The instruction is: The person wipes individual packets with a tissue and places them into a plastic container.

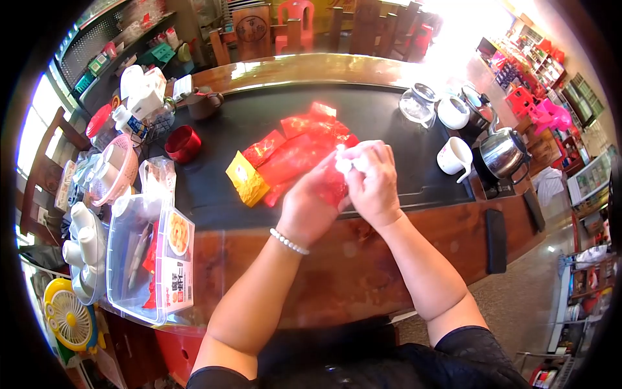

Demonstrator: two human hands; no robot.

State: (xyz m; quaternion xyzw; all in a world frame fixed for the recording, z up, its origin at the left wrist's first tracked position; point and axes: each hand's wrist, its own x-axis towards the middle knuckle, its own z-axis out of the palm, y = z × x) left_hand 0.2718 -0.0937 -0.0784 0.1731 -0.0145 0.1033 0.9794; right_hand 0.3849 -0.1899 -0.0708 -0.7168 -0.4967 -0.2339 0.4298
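Observation:
Over the black tray table, my two hands are close together, fingers bent inward. My left hand (310, 202), with a white bead bracelet (289, 242) at the wrist, is closed round a shiny red packet (332, 186), partly hidden by my fingers. Pinched in my right hand (377, 183) is a small white piece (343, 162), blurred, its kind unclear; it sits right at the packet's top end. Several glossy red packets (295, 159) lie in a pile just beyond my hands. A yellow packet (247, 179) rests at the pile's left edge.
A clear plastic box (136, 259) with red packets inside stands at left, near white cups (84, 240) and a red bowl (183, 144). At right are a glass pot (418, 105), a white mug (455, 155) and a steel kettle (504, 154). A black bar (495, 241) lies near the front edge.

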